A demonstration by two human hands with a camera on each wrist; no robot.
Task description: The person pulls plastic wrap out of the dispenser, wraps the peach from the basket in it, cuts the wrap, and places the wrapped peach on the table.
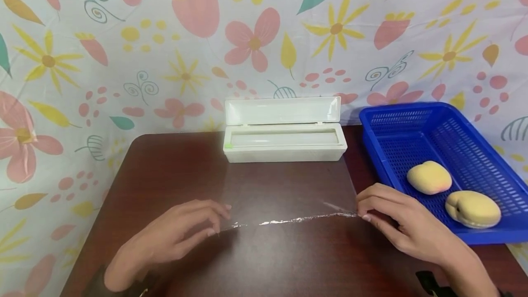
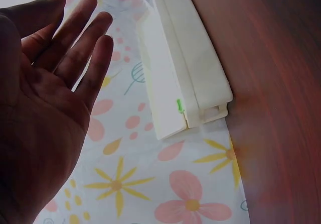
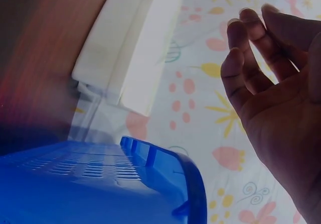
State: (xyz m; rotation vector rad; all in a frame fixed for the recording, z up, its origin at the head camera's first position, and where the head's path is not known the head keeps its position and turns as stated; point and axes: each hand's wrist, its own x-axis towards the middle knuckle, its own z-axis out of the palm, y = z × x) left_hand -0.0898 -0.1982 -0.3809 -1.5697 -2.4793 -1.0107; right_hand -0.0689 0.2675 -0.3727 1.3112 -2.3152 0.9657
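Note:
A sheet of cling film [image 1: 284,191] stretches from a white dispenser box [image 1: 284,154] toward the person, its crinkled front edge shining between both hands. The left hand [image 1: 173,228] pinches the left end of that edge between thumb and fingertips. At the right end, the right hand [image 1: 406,223] pinches the film, which bunches by its fingertips. In the wrist views the other fingers of the left hand [image 2: 55,83] and right hand [image 3: 276,88] are spread and slightly bent. The dispenser's lid [image 1: 283,110] stands raised, and a pale roll [image 1: 284,139] lies inside.
A blue plastic basket [image 1: 373,150] stands at the right, close beside the right hand, with two yellow peach-like fruits [image 1: 430,178] inside. Behind the dark brown table [image 1: 165,164] hangs a flower-patterned cloth [image 1: 156,58]. A green tab [image 1: 228,145] marks the dispenser's left end.

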